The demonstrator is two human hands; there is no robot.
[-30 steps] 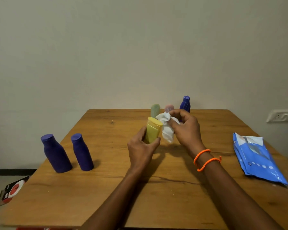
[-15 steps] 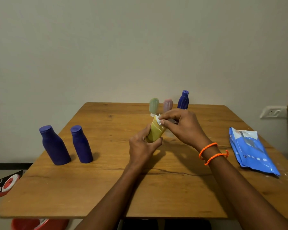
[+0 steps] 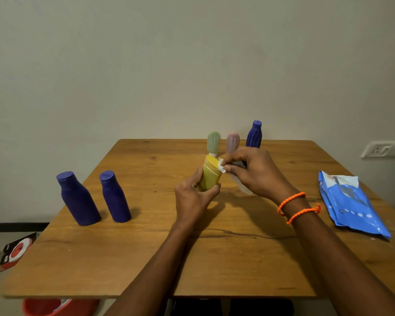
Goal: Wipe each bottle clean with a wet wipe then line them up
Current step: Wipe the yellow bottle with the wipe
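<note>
Wooden table (image 3: 114, 258), plain beige wall (image 3: 169, 65)

Table (image 3: 146, 258) front bare; two purple bottles (image 3: 94, 199) left, wipes pack (image 3: 351, 206) right, three bottles (image 3: 233, 139) behind.

blue wipes pack (image 3: 349, 202), red card (image 3: 14, 252), print unreadable

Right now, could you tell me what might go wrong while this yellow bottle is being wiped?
The right hand works the wet wipe close in front of the green bottle and pink bottle; a wide stroke could topple them. The left hand grips only the yellow bottle's lower body, so it might slip.
</note>
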